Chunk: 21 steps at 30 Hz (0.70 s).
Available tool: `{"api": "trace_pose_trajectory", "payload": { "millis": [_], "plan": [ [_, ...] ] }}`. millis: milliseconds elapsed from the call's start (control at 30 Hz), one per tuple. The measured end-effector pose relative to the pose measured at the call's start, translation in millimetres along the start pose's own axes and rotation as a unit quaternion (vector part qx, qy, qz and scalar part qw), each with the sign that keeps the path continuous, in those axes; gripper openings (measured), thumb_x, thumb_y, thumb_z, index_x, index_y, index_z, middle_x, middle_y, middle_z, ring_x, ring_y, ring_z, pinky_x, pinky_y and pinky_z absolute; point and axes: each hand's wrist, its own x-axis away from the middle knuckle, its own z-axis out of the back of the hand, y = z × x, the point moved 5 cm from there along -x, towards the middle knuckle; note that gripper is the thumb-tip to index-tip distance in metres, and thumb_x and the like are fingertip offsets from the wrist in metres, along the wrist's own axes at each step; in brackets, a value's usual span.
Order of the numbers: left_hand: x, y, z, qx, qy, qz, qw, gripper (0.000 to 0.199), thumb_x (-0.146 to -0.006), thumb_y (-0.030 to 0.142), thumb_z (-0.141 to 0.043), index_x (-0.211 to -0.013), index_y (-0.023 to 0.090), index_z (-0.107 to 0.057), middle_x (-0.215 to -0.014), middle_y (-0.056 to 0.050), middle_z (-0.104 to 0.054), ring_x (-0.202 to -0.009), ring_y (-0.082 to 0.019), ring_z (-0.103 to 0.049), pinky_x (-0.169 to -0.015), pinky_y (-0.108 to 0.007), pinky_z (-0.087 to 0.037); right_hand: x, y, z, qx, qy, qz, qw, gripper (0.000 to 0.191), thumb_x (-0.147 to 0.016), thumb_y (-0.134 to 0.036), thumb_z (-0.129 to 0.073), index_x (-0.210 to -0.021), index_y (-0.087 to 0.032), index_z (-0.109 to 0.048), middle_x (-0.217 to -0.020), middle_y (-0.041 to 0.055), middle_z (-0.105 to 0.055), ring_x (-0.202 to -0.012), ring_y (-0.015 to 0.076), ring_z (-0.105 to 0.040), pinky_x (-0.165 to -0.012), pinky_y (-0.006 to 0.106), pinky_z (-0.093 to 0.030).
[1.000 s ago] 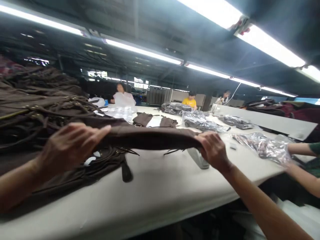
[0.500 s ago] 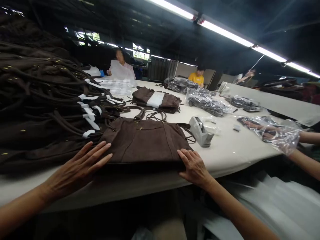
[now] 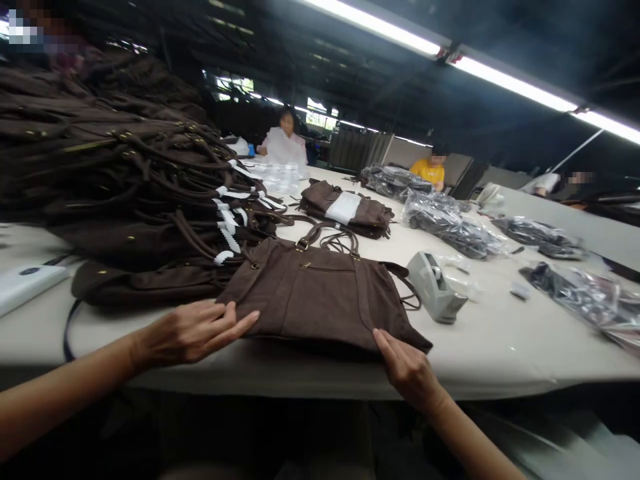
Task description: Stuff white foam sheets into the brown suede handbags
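Observation:
A dark brown handbag (image 3: 320, 303) lies on the table in front of me, its handles toward the far side. My left hand (image 3: 193, 331) has its fingers over the bag's lower left corner, bent around the edge, with the thumb hidden. Close to the lower right corner, my right hand (image 3: 407, 363) grips the near edge, fingertips on top. The bag's right bottom corner sticks out beyond these fingers. Just right of the bag stands a grey tape dispenser (image 3: 434, 287).
A tall pile of brown bags (image 3: 135, 193) with white strips on the handles rises at left. Behind lies a bag with a white band (image 3: 345, 208). Several plastic-wrapped bags (image 3: 450, 223) lie at right. A white device (image 3: 30, 287) sits far left. Co-workers (image 3: 285, 143) are across the table.
My view has turned left, so the scene sits farther right. Both hands have gone from lying with fingers spread on the bag to curling at its near edge. The co-worker's hands at right left view.

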Motion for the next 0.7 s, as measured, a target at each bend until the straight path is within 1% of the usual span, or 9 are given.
{"api": "trace_pose_trajectory", "payload": {
  "millis": [67,133,233,300,367,467,533,600,700],
  "plan": [
    [6,21,7.5,-0.013,0.028,-0.005,1.0,0.053,-0.089,0.007,-0.049,-0.139,0.025,-0.048,-0.084,0.0,-0.067,-0.075,-0.013,-0.065,-0.069,-0.026,-0.053,10,1,0,0.001,-0.003,-0.003,1.0,0.071,-0.091,0.0,-0.039,-0.157,-0.016,-0.018,-0.12,0.0143,-0.07,-0.104,0.0245,-0.07,-0.085,0.034,-0.059],
    [9,37,12.1,-0.022,0.056,0.009,0.998,0.041,-0.088,0.006,-0.053,-0.127,0.017,-0.057,-0.08,-0.001,-0.067,-0.074,-0.013,-0.064,-0.067,-0.026,-0.053,18,1,-3,0.007,-0.012,-0.006,1.0,0.069,-0.091,0.0,-0.038,-0.156,-0.019,-0.024,-0.129,0.0131,-0.065,-0.11,0.0252,-0.068,-0.089,0.035,-0.059],
    [6,41,17.3,0.0,0.077,0.071,0.995,0.028,-0.089,0.01,-0.051,-0.115,0.013,-0.062,-0.108,-0.01,-0.07,-0.107,-0.021,-0.064,-0.094,-0.037,-0.053,22,0,-5,0.012,-0.015,-0.005,1.0,0.067,-0.091,-0.001,-0.036,-0.154,-0.022,-0.03,-0.137,0.011,-0.058,-0.114,0.0263,-0.065,-0.088,0.036,-0.06],
    [3,37,18.6,0.059,0.059,0.082,0.993,0.026,-0.091,0.014,-0.048,-0.112,0.012,-0.062,-0.131,-0.013,-0.062,-0.13,-0.026,-0.051,-0.112,-0.045,-0.041,20,0,-4,0.008,-0.015,0.0,1.0,0.068,-0.09,-0.002,-0.037,-0.154,-0.023,-0.03,-0.137,0.0102,-0.058,-0.114,0.0267,-0.065,-0.086,0.036,-0.061],
    [3,34,17.3,0.111,0.038,0.077,0.99,0.028,-0.09,0.018,-0.048,-0.114,0.012,-0.061,-0.137,-0.014,-0.058,-0.136,-0.025,-0.045,-0.117,-0.045,-0.035,19,1,-2,0.004,-0.019,0.003,1.0,0.069,-0.089,-0.002,-0.036,-0.154,-0.024,-0.029,-0.136,0.0091,-0.059,-0.113,0.0265,-0.065,-0.085,0.036,-0.062],
    [13,30,10.6,0.097,0.046,0.1,0.989,0.037,-0.087,0.023,-0.051,-0.121,0.011,-0.058,-0.124,-0.014,-0.066,-0.123,-0.025,-0.056,-0.109,-0.042,-0.043,18,-2,0,0.005,-0.019,0.005,1.0,0.072,-0.088,-0.002,-0.035,-0.155,-0.026,-0.028,-0.134,0.0074,-0.06,-0.113,0.0262,-0.065,-0.082,0.035,-0.064],
    [24,29,2.9,0.05,0.054,0.126,0.989,0.035,-0.087,0.022,-0.051,-0.119,0.011,-0.059,-0.098,-0.01,-0.07,-0.094,-0.022,-0.065,-0.088,-0.038,-0.053,19,-8,0,0.008,-0.016,-0.014,1.0,0.072,-0.087,-0.002,-0.035,-0.155,-0.026,-0.027,-0.135,0.0078,-0.059,-0.113,0.0275,-0.065,-0.081,0.037,-0.064],
    [31,31,-4.0,0.016,0.053,0.144,0.988,0.031,-0.089,0.018,-0.05,-0.118,0.013,-0.059,-0.075,-0.003,-0.063,-0.068,-0.018,-0.059,-0.067,-0.034,-0.051,18,-16,-1,0.014,-0.008,-0.045,0.999,0.072,-0.088,-0.002,-0.034,-0.155,-0.026,-0.028,-0.135,0.0091,-0.059,-0.113,0.0293,-0.065,-0.08,0.04,-0.064],
    [35,35,-5.0,0.025,0.062,0.188,0.98,0.035,-0.088,0.012,-0.048,-0.122,0.016,-0.058,-0.072,-0.001,-0.059,-0.063,-0.018,-0.055,-0.063,-0.033,-0.047,14,-30,-1,0.023,0.004,-0.074,0.997,0.071,-0.089,0.0,-0.034,-0.154,-0.026,-0.029,-0.134,0.0102,-0.06,-0.113,0.0289,-0.065,-0.085,0.04,-0.063]
  ]
}}
